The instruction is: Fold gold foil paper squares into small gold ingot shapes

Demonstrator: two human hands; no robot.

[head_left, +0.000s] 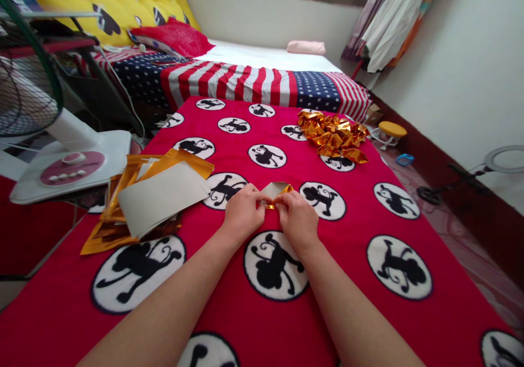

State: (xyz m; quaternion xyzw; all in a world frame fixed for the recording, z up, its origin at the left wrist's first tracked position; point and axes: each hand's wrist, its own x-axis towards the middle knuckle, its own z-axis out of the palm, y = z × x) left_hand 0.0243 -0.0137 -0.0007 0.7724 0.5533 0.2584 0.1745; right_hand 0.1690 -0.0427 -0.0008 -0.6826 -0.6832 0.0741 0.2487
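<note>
Between my two hands is a small sheet of gold foil paper, its pale backing facing up and some gold edges turned over. My left hand pinches its left side with thumb and fingers. On the right side, my right hand grips it the same way, the fingertips of both hands almost meeting. Part of the paper is hidden behind the fingers. To the left lies a loose stack of flat gold foil sheets, with a pale-backed sheet on top. A heap of folded gold foil pieces rests at the far right.
A red cloth with monkey circles covers the table. At left stands a white fan. Behind are a bed with a striped, starred cover and a red pillow. A yellow stool and a ring light are at right.
</note>
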